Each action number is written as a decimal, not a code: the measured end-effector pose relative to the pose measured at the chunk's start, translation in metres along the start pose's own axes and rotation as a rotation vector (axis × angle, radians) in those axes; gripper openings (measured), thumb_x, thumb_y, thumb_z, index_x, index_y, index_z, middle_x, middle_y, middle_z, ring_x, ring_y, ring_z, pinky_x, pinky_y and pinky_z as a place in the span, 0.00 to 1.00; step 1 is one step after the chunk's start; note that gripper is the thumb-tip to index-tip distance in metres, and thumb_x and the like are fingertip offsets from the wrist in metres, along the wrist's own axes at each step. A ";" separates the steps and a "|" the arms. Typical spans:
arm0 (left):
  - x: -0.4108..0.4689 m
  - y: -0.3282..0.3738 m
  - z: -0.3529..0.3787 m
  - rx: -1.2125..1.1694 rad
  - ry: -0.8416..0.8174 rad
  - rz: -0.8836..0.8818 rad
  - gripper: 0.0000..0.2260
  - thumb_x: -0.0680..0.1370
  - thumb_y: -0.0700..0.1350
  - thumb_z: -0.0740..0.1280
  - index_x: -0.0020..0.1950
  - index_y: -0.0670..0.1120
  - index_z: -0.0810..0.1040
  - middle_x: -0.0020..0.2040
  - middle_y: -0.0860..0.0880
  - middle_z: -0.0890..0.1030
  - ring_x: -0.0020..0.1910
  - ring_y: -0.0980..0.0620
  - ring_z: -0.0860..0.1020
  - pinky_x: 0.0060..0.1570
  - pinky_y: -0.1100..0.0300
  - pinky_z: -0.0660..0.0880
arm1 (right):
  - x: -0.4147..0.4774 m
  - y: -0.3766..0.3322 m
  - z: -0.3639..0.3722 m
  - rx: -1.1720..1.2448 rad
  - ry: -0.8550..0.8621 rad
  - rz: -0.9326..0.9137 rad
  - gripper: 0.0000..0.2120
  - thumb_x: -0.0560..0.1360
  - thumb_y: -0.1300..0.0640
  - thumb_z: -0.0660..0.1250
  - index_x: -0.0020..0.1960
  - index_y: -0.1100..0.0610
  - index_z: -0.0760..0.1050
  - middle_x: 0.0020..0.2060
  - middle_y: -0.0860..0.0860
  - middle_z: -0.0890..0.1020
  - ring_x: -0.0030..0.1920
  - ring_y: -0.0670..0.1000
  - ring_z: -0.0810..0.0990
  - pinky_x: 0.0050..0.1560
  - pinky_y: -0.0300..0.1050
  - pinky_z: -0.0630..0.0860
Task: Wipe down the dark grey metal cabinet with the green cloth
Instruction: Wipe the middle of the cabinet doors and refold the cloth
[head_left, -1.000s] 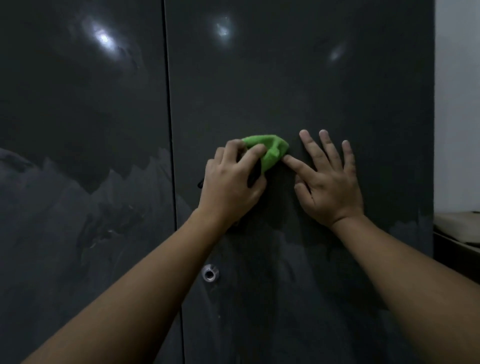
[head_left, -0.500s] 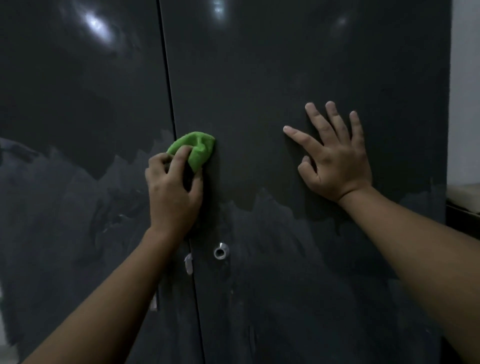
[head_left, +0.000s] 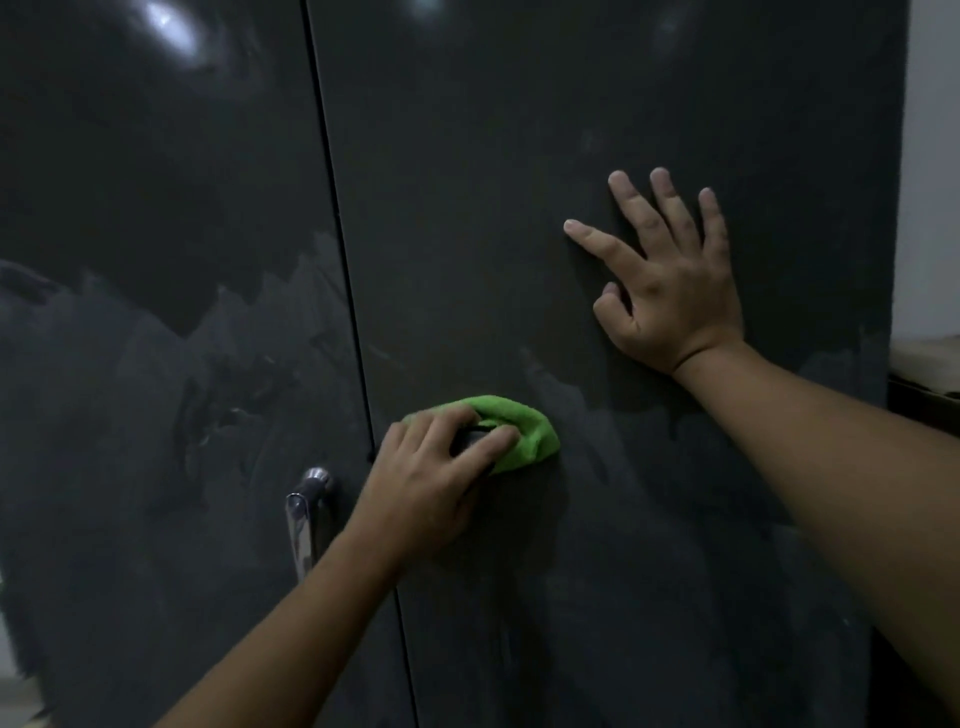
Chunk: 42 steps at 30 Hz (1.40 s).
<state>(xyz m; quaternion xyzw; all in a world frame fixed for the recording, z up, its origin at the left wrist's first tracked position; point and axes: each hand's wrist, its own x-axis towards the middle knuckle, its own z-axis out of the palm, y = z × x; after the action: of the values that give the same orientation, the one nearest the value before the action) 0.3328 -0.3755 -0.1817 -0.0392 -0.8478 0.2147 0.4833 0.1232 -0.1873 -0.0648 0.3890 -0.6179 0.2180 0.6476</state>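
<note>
Both doors of the dark grey cabinet (head_left: 519, 156) are closed, so no idea what's inside. Left hand (head_left: 421, 483) has the green cloth (head_left: 524, 436) bunched under curled fingers, pressed on the smeary right door. Right hand (head_left: 670, 291) lies flat, fingers spread, at 2 o'clock from the cloth. Chrome handle (head_left: 306, 509) at 8 o'clock.

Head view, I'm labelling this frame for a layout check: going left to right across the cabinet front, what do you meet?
In order: chrome door handle → left hand → green cloth → right hand → pale wall.
</note>
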 end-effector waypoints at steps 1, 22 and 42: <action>0.003 -0.006 -0.004 -0.006 0.014 -0.011 0.21 0.75 0.46 0.66 0.68 0.52 0.76 0.61 0.42 0.75 0.54 0.42 0.75 0.49 0.48 0.74 | 0.000 0.000 0.000 -0.001 0.002 -0.001 0.31 0.73 0.50 0.60 0.76 0.41 0.67 0.79 0.53 0.62 0.79 0.61 0.58 0.76 0.68 0.52; -0.034 -0.015 -0.020 -0.174 0.178 -0.403 0.20 0.76 0.46 0.70 0.68 0.47 0.77 0.55 0.48 0.75 0.51 0.54 0.72 0.53 0.66 0.69 | -0.005 0.003 -0.008 -0.014 -0.054 -0.060 0.35 0.70 0.44 0.60 0.78 0.43 0.65 0.79 0.52 0.63 0.78 0.62 0.60 0.75 0.65 0.55; 0.050 0.054 0.016 -0.140 0.150 -0.318 0.23 0.76 0.48 0.66 0.71 0.48 0.73 0.54 0.42 0.71 0.49 0.44 0.70 0.46 0.52 0.75 | -0.004 0.003 -0.006 -0.003 -0.024 -0.059 0.33 0.71 0.45 0.59 0.77 0.44 0.66 0.75 0.52 0.69 0.72 0.60 0.66 0.70 0.58 0.59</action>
<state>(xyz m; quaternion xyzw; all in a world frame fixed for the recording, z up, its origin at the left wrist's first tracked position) 0.2850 -0.3184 -0.1707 0.0456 -0.8180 0.0726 0.5688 0.1242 -0.1806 -0.0677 0.4087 -0.6140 0.1931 0.6470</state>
